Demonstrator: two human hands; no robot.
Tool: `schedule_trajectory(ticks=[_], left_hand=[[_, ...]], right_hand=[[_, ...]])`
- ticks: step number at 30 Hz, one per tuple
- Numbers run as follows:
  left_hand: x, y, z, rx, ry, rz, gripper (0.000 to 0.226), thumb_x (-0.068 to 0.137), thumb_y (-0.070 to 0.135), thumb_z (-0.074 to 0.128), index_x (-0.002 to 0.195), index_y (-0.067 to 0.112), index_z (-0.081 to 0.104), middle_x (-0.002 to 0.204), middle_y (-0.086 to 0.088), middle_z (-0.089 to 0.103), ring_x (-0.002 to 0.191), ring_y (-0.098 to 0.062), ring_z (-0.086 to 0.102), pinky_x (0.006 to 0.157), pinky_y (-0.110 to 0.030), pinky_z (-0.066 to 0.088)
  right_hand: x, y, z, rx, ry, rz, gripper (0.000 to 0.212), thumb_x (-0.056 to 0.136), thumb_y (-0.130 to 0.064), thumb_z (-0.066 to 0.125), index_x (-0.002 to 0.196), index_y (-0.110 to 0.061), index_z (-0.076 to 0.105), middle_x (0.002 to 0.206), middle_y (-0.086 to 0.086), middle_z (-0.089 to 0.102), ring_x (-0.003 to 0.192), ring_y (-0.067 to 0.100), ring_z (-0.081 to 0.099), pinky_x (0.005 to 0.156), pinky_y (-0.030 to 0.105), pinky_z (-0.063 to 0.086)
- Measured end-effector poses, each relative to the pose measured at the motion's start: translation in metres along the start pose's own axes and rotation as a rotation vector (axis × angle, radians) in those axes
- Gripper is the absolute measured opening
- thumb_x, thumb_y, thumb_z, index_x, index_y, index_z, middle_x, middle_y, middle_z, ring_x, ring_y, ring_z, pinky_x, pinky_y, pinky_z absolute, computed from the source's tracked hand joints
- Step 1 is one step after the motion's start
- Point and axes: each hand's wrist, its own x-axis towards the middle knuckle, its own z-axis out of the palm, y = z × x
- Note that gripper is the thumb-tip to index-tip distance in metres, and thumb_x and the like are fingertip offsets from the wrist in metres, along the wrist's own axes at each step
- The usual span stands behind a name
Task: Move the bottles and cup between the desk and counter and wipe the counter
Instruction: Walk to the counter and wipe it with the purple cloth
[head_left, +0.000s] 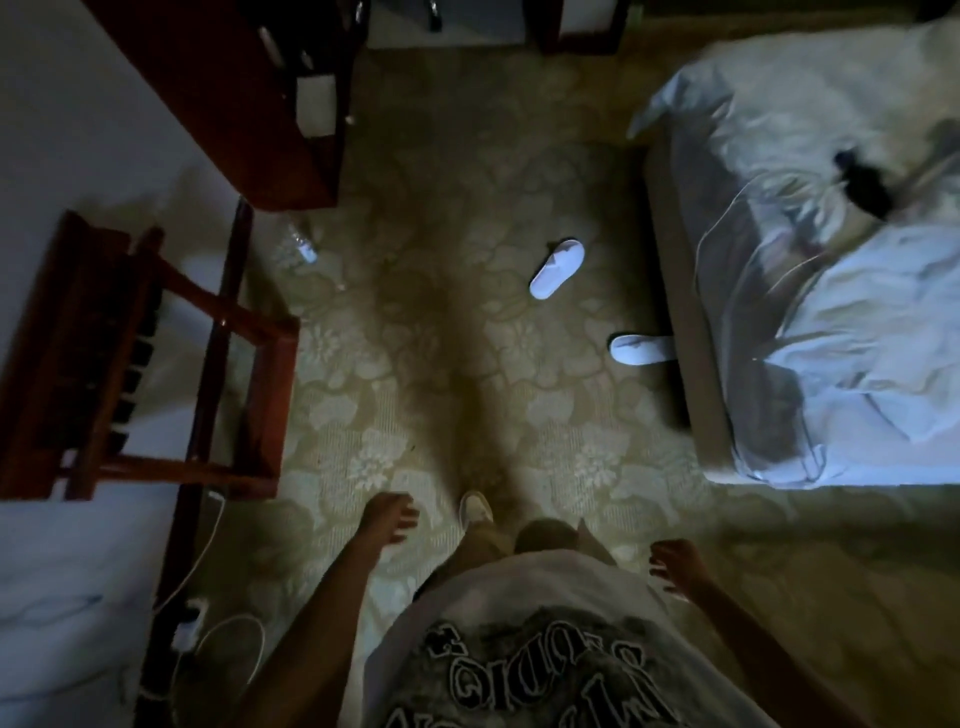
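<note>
Clear plastic is what catches the eye first: a bottle (303, 243) lies on its side on the patterned carpet (441, 218), close against the foot of the dark wooden desk (228, 104), its pale cap end pointing toward the person and slightly right. It is blurred, so whether it holds anything I cannot say. No cup or cloth can be made out, and the things on the desk top are too dark to name.

Both hands hang low at the person's sides with nothing in them. The left hand (387, 514) has its fingers loosely spread and relaxed; the right hand (675, 564) is the same, fingers slack and a little curled. The bottle lies ahead and off to the left, so the left hand is plainly the nearer one, though well apart from it. The long axis runs roughly away from the person, which I would judge suits a grasp across the body from above once they have walked up and bent down.

Between hand and bottle the carpet is bare. A wooden luggage rack (140, 364) stands along the left wall just short of the bottle, and its corner could crowd the left arm. White cables and a charger (189, 621) trail by the skirting near the person's feet. Off to the right, two white slippers (557, 269) lie beside the unmade bed (831, 260), well clear of the route.
</note>
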Motion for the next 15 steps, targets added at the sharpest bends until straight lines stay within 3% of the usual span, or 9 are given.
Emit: schedule_trajectory(ticks=[4,7,11,15], left_hand=[[0.030,0.159,-0.028,0.086,0.021,0.257,0.023,0.097,0.024,0.054,0.112,0.007,0.062,0.101,-0.012,0.070,0.084,-0.023,0.068,0.070,-0.031,0.052],[0.064,0.245,-0.039,0.083,0.005,0.319,0.018,0.097,0.020,0.055,0.108,0.008,0.062,0.095,-0.010,0.070,0.082,-0.023,0.068,0.071,-0.031,0.052],[0.115,0.306,-0.044,0.073,0.019,0.235,0.017,0.097,0.020,0.053,0.107,0.010,0.062,0.093,-0.008,0.070,0.080,-0.020,0.067,0.066,-0.028,0.050],[0.150,0.338,-0.050,-0.008,0.140,-0.027,0.011,0.097,0.017,0.053,0.098,0.009,0.061,0.085,-0.007,0.066,0.075,-0.019,0.061,0.063,-0.028,0.047]], right_hand=[[-0.004,-0.108,0.012,-0.018,-0.013,-0.041,0.027,0.097,-0.002,0.045,0.071,-0.005,0.048,0.064,0.009,0.046,0.055,0.018,0.047,0.058,0.027,0.034],[0.020,-0.178,0.021,-0.027,-0.039,-0.014,0.032,0.096,0.000,0.045,0.066,-0.010,0.048,0.067,0.009,0.045,0.053,0.015,0.046,0.058,0.028,0.029],[0.069,-0.300,0.026,0.048,-0.008,0.018,0.017,0.096,-0.007,0.051,0.081,-0.004,0.058,0.078,0.016,0.058,0.065,0.023,0.051,0.062,0.027,0.035],[0.110,-0.474,0.023,-0.008,-0.058,-0.138,0.018,0.098,-0.012,0.047,0.085,-0.010,0.059,0.111,0.029,0.063,0.087,0.031,0.056,0.076,0.038,0.042]])
